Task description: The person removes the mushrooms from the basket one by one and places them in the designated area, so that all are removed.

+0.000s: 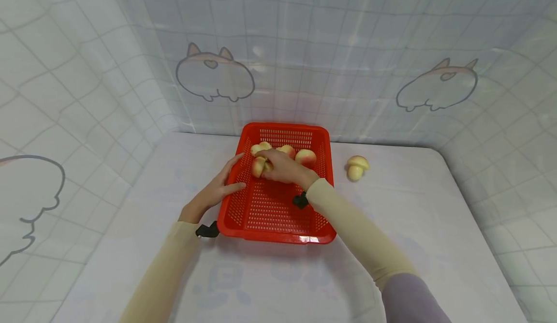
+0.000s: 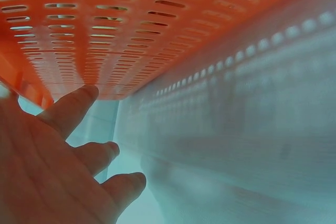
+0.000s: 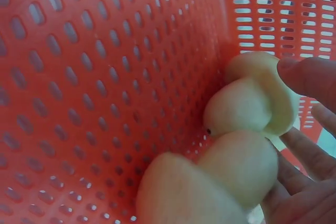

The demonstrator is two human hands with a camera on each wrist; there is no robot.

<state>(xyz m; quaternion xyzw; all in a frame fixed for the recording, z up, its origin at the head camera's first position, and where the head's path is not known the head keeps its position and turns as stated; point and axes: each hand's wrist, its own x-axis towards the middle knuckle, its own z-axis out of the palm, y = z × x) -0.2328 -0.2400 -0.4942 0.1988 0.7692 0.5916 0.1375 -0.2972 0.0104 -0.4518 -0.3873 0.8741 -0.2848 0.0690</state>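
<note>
A red plastic basket point(image 1: 278, 238) with slotted walls stands on the table. My left hand point(image 1: 214, 190) rests at its left rim, thumb and index finger over the edge; the left wrist view has the other fingers point(image 2: 73, 109) spread outside the wall. Inside the basket, my right hand point(image 1: 285, 167) holds a pale yellow mushroom point(image 1: 257, 167) near the left wall. Its thumb point(image 3: 307, 77) lies against the mushroom in the right wrist view. Another pale yellow piece point(image 1: 261, 147) lies just behind. Two peaches, one red-tinged point(image 1: 306, 158), the other point(image 1: 287, 150) partly hidden, sit to the right.
Right of the basket, a pale yellow mushroom point(image 1: 357, 167) lies on the white-covered table point(image 1: 400, 207). Pale grid-patterned curtains point(image 1: 296, 71) hang behind and along both sides. The basket's near half shows bare slotted floor point(image 1: 278, 212).
</note>
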